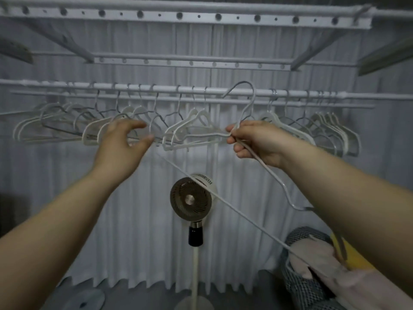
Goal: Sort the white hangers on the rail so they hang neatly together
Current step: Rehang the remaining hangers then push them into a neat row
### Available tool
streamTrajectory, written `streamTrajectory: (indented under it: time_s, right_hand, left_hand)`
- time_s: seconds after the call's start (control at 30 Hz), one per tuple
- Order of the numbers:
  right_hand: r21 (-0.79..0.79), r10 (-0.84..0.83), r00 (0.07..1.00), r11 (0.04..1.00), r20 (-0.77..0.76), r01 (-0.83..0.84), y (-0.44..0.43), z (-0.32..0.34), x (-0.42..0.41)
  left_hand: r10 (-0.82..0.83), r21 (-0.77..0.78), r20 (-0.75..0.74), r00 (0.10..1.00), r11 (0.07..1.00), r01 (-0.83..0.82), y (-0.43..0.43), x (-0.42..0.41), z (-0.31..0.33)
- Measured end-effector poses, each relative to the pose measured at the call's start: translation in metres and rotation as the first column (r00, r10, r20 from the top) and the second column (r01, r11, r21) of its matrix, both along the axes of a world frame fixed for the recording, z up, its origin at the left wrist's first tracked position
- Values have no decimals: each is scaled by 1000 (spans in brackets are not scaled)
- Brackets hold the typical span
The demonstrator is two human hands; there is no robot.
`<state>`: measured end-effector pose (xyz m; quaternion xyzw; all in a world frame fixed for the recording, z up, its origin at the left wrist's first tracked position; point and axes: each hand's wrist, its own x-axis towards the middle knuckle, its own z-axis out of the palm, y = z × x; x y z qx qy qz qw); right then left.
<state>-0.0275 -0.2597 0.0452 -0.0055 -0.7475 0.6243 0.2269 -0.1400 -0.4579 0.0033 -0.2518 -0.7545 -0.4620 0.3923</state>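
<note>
Hangers (192, 121) hang in loose, uneven clumps along the rail (167, 88), so the right hand (254, 139) pinches one thin hanger (243, 82) by its neck, hook raised at the rail, seemingly to rehang it, while the left hand (120, 142), fingers spread, reaches toward the middle clump.

A home laundry-drying corner: ceiling drying rack (185, 17), hanger-laden rail (169, 88), white curtains (138, 220), standing fan (191, 201).

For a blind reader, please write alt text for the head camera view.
A person's right hand pinches a thin white hanger, its hook up at the rail, while the open left hand reaches toward white hangers hanging unevenly along it. A standing fan is below.
</note>
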Motion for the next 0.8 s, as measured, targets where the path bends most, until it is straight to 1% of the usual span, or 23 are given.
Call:
streamTrajectory:
  time_s: [0.07,0.1,0.13,0.2,0.27,0.3,0.4,0.5,0.57,0.63,0.7,0.8]
  right_hand:
    - [-29,-26,999,999,20,26,-4,1,5]
    - [-40,-39,999,998,30,41,-6,2,7]
    - [-49,-52,998,997,36,54,-8,3,8]
    - [-64,-71,997,995,34,73,-14,5,7]
    - [-65,-87,995,994,39,90,-19,9,6]
    - [-53,-100,994,993,44,102,-20,10,6]
    - [34,-160,987,987,20,159,-21,15,9]
    - [124,-209,977,969,-34,211,-22,17,14]
    - [186,-240,968,951,-66,249,-24,18,14]
    - [211,-266,959,936,-97,281,-27,19,11]
    - [212,-285,951,929,-118,304,-30,21,7]
    - [209,-317,939,917,-134,339,-37,23,2]
  left_hand:
    - [-141,12,30,990,990,141,13,17,0]
    - [-237,19,84,968,971,237,19,25,-1]
    - [-341,19,149,928,939,342,25,31,-1]
    - [-496,-6,253,831,858,514,35,42,-3]
    - [-588,-32,327,740,776,630,44,54,-6]
    - [-610,-48,351,710,746,664,48,57,-8]
    - [-650,-33,408,641,691,722,55,69,-10]
    - [-692,42,470,548,638,769,52,77,-9]
    - [-727,87,481,490,596,798,50,83,-6]
    - [-739,98,500,452,567,818,47,92,-1]
    - [-727,90,523,446,568,818,45,100,4]
    - [-690,67,537,486,609,790,44,108,11]
